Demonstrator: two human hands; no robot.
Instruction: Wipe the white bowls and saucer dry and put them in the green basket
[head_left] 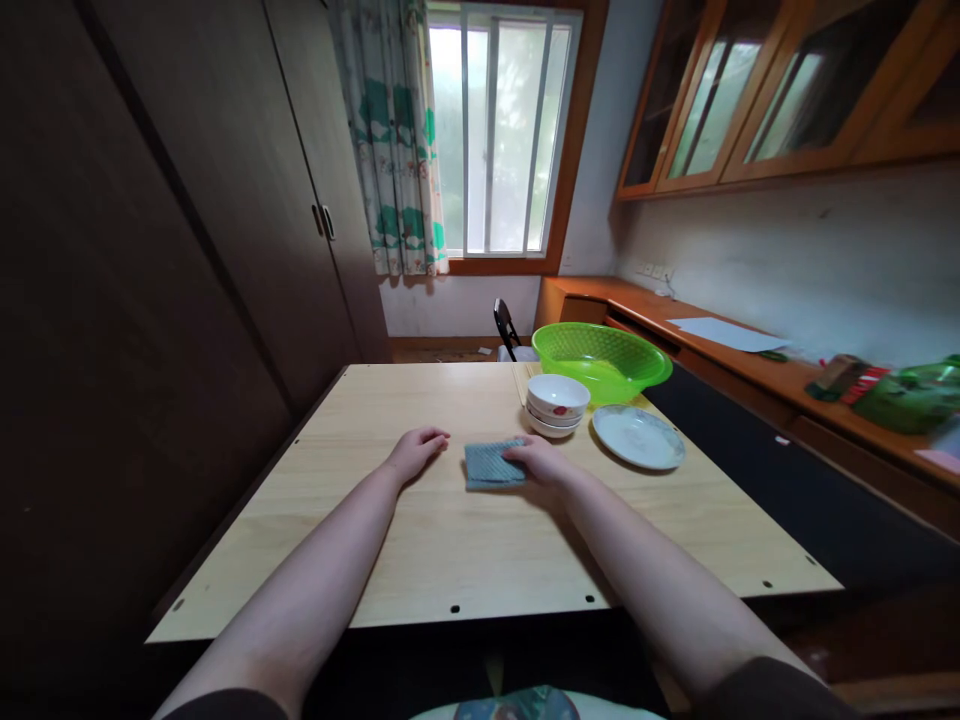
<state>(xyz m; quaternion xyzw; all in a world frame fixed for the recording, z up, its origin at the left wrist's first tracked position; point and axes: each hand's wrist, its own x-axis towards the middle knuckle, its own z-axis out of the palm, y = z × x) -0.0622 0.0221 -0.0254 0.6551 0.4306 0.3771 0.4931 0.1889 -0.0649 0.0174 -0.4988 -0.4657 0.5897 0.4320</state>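
Note:
A folded blue-grey cloth lies at the middle of the light wooden table. My right hand grips its right edge, thumb on top and the other fingers hidden beneath. To the left of the cloth, my left hand rests on the tabletop with fingers stretched out, holding nothing. Just beyond my right hand stands a small stack of white bowls with a red flower pattern. Beside the bowls, a white plate with a patterned rim lies flat. Thin chopsticks lie left of the bowls.
A green plastic basket stands at the table's far right corner. Behind it are a folding chair and an orange-brown desk with paper on it. Dark wardrobe doors rise along the left side.

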